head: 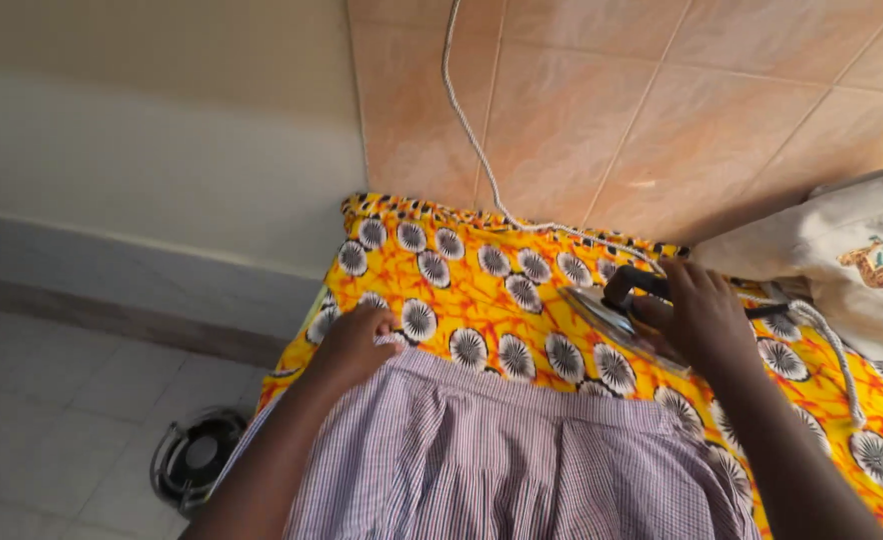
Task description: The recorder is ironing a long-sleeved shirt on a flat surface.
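Right hand is clenched around the iron handle. Left hand presses flat, pinning the checked garment corner. Advisable: keep the fabric taut and the braided cord behind the iron.

The iron, dark-handled with a shiny metal base, sits tilted inside the right grip, its tip pointing toward the left grip. Its pale braided cord trails up and away. The checked purple-and-white garment lies flat, its top corner pinned under the left grip, just below the iron.
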